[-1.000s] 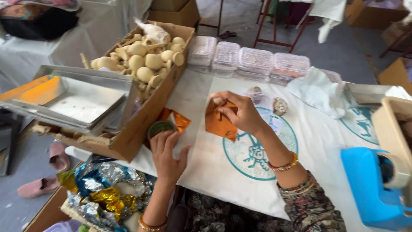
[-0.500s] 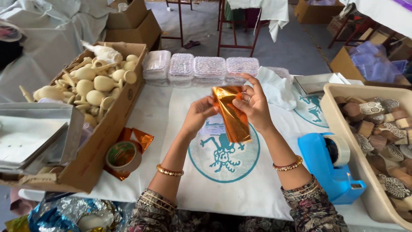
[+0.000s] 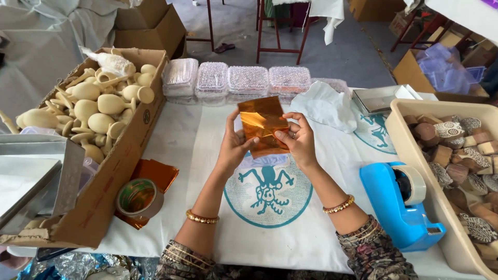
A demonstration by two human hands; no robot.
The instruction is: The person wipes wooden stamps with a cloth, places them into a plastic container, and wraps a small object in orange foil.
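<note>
- Both hands hold one sheet of copper-coloured foil (image 3: pixel 262 129) upright above the middle of the surface; the left hand (image 3: pixel 233 148) pinches its left edge between thumb and fingers, the right hand (image 3: pixel 296 140) pinches its right edge the same way (each grip pressed onto the foil).
- Under the foil lies a white cloth (image 3: pixel 207 171) printed with a teal round figure (image 3: pixel 268 189).
- Behind it stand four clear plastic boxes (image 3: pixel 244 80) in a row, with crumpled white tissue (image 3: pixel 324 106) beside them.
- On the person's left: a roll of tape (image 3: pixel 139 198) resting on more orange foil (image 3: pixel 155 173), against a cardboard box (image 3: pixel 111 181) of pale wooden shapes (image 3: pixel 93 111).
- On the right: a blue tape dispenser (image 3: pixel 397 202), then a beige tray (image 3: pixel 410 150) of carved wooden blocks (image 3: pixel 461 150).
</note>
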